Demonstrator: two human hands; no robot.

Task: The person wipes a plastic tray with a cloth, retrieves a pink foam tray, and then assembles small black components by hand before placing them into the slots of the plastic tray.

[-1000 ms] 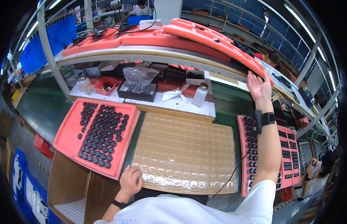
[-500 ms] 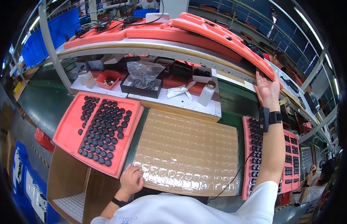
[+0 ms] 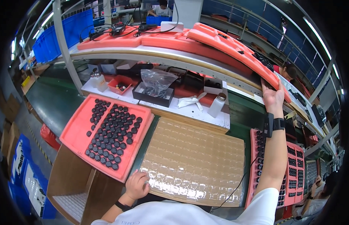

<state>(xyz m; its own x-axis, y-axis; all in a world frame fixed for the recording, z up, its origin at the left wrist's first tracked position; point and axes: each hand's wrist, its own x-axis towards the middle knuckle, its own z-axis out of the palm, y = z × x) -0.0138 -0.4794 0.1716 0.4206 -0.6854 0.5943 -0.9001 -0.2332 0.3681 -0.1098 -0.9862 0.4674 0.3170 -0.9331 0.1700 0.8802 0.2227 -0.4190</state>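
Observation:
My right hand [image 3: 273,98] is raised at the far right, palm showing, and grips the near end of a red foam tray [image 3: 234,52] that slants down off the upper shelf. My left hand [image 3: 137,185] rests at the near left corner of a clear plastic tray of square pockets [image 3: 193,161], which lies over brown cardboard. Its fingers are curled together; a small shiny bit shows at the fingertips, too small to name. Left of that, a red foam tray [image 3: 76,129] carries many round black caps [image 3: 113,137], with the left hand just off its near corner.
Beyond the clear tray stand a black box with a plastic bag [image 3: 155,83], a red bin [image 3: 119,84], a white glove [image 3: 190,102] and a bottle [image 3: 217,105]. A black cable [image 3: 238,185] crosses the right side. Another foam tray [image 3: 292,168] with black parts lies right; an open carton [image 3: 71,183] stands lower left.
The whole view has shifted, so the scene sits slightly lower and farther right. My right hand keeps its hold on the raised foam tray; the left hand stays by the clear tray's corner.

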